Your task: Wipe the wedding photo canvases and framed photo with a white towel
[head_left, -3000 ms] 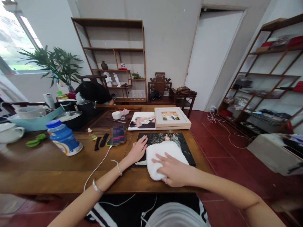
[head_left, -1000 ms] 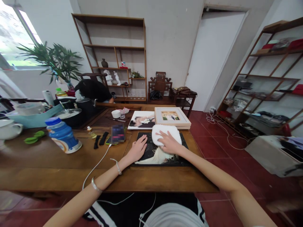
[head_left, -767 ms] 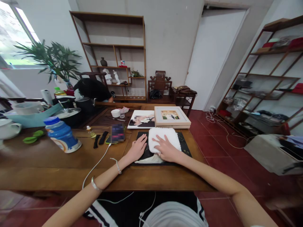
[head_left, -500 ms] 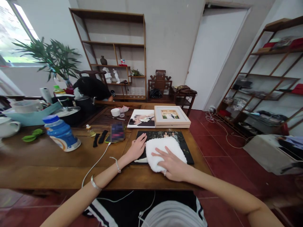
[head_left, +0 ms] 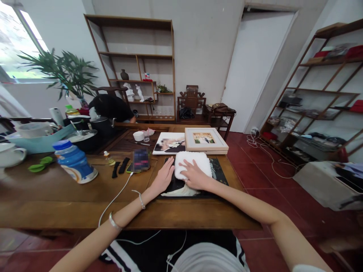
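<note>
A dark photo panel (head_left: 219,177) with a pale, dress-like shape along its lower part lies flat on the wooden table. On top of it is a thick white fluffy cloth (head_left: 202,161), covering much of its upper middle. My right hand (head_left: 194,175) rests on the cloth with its fingers spread, pressing it against the panel. At the panel's left edge lies my left hand (head_left: 163,176), fingers stretched out flat and holding nothing. Just behind the cloth are a white-edged photo print (head_left: 170,143) and a pale framed photo (head_left: 207,138) on top of another frame.
Left of my hands are a phone-like item (head_left: 140,160) with a white cable (head_left: 115,194), two black strips (head_left: 124,165), a small dropper bottle (head_left: 109,158) and a blue-white bottle (head_left: 74,162). Pots stand farther back. A person in black (head_left: 112,107) bends down behind the table.
My right hand has slid the white cloth up and to the left across the panel, uncovering the pale lower part. My left hand stays at the left edge.
</note>
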`<action>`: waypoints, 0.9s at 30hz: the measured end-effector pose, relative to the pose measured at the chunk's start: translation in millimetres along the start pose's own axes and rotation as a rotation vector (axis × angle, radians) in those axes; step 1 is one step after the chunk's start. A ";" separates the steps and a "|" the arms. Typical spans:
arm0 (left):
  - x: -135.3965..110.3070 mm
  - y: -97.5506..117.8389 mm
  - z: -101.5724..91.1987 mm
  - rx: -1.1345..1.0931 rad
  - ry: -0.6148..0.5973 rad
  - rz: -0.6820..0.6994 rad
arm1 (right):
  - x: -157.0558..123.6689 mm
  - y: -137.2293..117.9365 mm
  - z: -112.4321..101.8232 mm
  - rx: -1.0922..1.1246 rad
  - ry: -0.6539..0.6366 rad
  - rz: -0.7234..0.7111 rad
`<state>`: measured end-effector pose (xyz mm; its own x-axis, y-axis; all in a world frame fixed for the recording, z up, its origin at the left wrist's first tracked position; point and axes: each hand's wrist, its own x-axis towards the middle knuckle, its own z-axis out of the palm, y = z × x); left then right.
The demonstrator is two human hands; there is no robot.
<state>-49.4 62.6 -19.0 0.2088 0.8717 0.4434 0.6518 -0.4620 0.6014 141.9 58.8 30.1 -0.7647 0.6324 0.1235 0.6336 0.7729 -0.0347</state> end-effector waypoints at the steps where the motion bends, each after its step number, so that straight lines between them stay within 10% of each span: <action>1: 1.0 -0.1 -1.0 -0.045 0.050 -0.004 | -2.9 -9.6 -0.8 0.013 -0.006 -0.048; 8: 1.7 2.2 -5.2 -0.146 0.171 -0.046 | -51.0 -50.0 -25.3 0.131 -0.123 -0.360; 14: -3.2 3.7 -0.2 0.020 -0.003 0.091 | -70.0 -19.8 -32.0 0.136 -0.106 -0.117; 19: -4.6 2.6 1.2 0.074 -0.088 0.151 | -39.6 24.1 -24.4 0.118 0.043 0.163; 27: -3.6 8.4 -4.1 0.116 -0.102 0.153 | 44.9 14.4 -21.8 0.304 0.083 0.040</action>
<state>-47.7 54.9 -12.8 0.3808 0.8076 0.4504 0.6854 -0.5734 0.4488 119.3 97.3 56.8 -0.7199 0.6659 0.1959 0.5891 0.7354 -0.3348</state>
